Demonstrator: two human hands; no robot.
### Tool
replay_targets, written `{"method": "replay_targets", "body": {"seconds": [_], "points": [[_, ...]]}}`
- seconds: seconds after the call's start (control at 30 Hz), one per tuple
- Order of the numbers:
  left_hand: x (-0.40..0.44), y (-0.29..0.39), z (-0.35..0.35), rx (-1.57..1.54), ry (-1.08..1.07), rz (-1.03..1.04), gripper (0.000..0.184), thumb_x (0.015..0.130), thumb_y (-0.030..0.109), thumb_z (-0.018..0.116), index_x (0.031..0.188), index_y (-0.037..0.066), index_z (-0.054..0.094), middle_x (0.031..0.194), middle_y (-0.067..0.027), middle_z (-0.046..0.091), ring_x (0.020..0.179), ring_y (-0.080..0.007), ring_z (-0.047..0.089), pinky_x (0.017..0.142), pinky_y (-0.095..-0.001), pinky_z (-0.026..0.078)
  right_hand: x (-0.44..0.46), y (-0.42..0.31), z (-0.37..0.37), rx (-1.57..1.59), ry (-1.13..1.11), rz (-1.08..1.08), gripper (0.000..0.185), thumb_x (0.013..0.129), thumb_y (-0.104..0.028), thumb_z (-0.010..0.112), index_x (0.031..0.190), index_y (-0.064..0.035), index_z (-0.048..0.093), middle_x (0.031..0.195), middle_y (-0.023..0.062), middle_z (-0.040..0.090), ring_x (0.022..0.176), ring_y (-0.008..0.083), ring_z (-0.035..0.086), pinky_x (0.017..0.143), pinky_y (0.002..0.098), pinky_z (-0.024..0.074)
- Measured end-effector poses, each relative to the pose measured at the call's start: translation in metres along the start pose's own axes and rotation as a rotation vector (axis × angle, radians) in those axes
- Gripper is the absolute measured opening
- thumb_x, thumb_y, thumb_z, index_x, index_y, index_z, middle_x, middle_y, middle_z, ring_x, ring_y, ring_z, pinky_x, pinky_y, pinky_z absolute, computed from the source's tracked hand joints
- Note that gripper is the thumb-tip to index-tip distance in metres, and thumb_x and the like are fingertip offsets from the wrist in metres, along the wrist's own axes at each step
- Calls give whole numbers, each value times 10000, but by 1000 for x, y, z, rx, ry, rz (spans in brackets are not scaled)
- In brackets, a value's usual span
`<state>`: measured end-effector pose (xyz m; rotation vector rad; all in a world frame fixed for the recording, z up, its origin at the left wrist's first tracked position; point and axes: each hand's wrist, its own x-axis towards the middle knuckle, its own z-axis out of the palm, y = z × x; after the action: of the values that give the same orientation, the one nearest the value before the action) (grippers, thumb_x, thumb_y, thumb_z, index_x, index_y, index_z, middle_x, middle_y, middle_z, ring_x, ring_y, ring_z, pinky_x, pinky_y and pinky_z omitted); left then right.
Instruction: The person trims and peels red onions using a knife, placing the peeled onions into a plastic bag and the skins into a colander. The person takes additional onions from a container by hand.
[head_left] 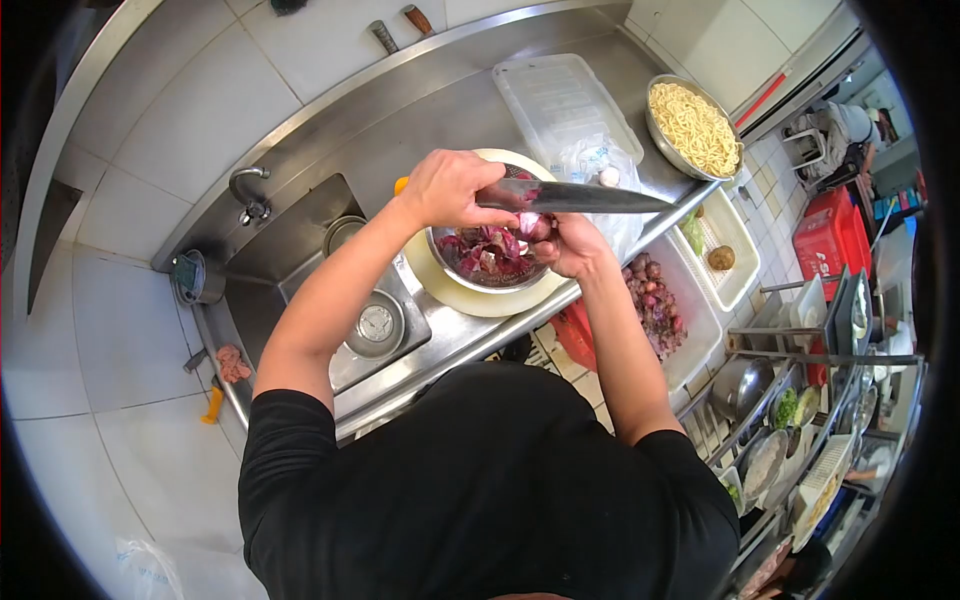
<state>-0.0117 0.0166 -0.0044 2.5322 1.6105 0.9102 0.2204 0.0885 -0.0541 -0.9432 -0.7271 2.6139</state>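
Note:
My left hand (452,188) is closed round a large knife (580,197), its wide blade pointing to the right. A small yellow piece, perhaps the handle's end, shows behind that hand. My right hand (578,245) grips a small red onion (537,227) just below the blade. Whether the edge touches the onion I cannot tell. Beneath both hands, a metal bowl (440,262) holds dark purple onion skins (490,255). The bowl rests on a round cream board (455,296) at the counter's edge.
Behind the blade lie a plastic bag (625,230) and a clear plastic container (550,85). Noodles (695,128) fill a bowl at the far right. Red onions (655,305) sit in a low bin beside a white tray (745,275). A sink (300,215) is at left, shelving (800,358) at right.

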Motion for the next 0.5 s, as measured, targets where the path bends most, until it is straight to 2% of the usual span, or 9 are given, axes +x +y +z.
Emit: {"method": "replay_targets", "body": {"seconds": [0.17, 0.2, 0.27, 0.3, 0.33, 0.4, 0.47, 0.5], "points": [[-8, -6, 2, -23, -82, -16, 482, 730, 475, 839, 658, 83, 569, 627, -127, 614, 604, -331, 599, 528, -424, 449, 0, 5, 3, -1, -17, 16, 185, 1023, -273, 569, 1076, -107, 631, 695, 14, 605, 467, 93, 500, 369, 190, 350], [-11, -7, 5, -47, -69, -17, 456, 741, 452, 838, 660, 84, 581, 619, -120, 616, 584, -304, 600, 521, -408, 445, 4, 7, 2, 87, -82, 27, 204, 1029, -266, 561, 1108, -91, 630, 741, 27, 631, 485, 105, 521, 392, 196, 390], [-19, -6, 12, -96, -40, -18, 407, 764, 405, 837, 664, 85, 607, 603, -107, 619, 545, -249, 602, 509, -377, 436, 10, 8, 0, 201, -2, -8, 216, 1039, -259, 532, 1123, -82, 624, 821, 52, 647, 529, 125, 548, 429, 207, 428], [-25, -6, 16, -227, -11, -114, 392, 776, 386, 836, 679, 78, 615, 600, -90, 613, 541, -210, 589, 513, -357, 433, 11, 7, 1, 258, 38, -26, 223, 1044, -255, 518, 1130, -78, 621, 861, 64, 656, 551, 135, 561, 447, 212, 447], [-35, -6, 21, -359, 17, -208, 376, 789, 366, 835, 694, 70, 623, 596, -73, 606, 536, -171, 576, 517, -338, 430, 18, 7, -9, 305, 62, -54, 291, 1063, -291, 467, 1170, -63, 612, 989, 99, 658, 664, 194, 602, 544, 263, 505], [-48, -1, 34, -678, 142, -451, 323, 836, 289, 816, 759, 30, 639, 599, -17, 580, 569, -76, 508, 546, -288, 429, 15, 4, -21, 301, -3, -35, 338, 1072, -316, 435, 1187, -49, 606, 1011, 104, 652, 718, 226, 610, 591, 295, 520], [-53, -5, 35, -569, 226, -561, 325, 853, 298, 803, 791, 19, 647, 604, -20, 590, 572, -82, 506, 553, -291, 441, 7, 1, -21, 294, -26, -4, 395, 1080, -349, 410, 1212, -30, 601, 992, 99, 651, 740, 250, 592, 608, 325, 499], [-53, -5, 32, -510, 273, -617, 327, 862, 302, 796, 806, 13, 652, 607, -21, 595, 574, -85, 505, 557, -292, 447, 4, 2, -20, 274, -18, -10, 394, 1081, -330, 399, 1229, -28, 602, 991, 101, 654, 704, 229, 580, 598, 316, 499]]}}
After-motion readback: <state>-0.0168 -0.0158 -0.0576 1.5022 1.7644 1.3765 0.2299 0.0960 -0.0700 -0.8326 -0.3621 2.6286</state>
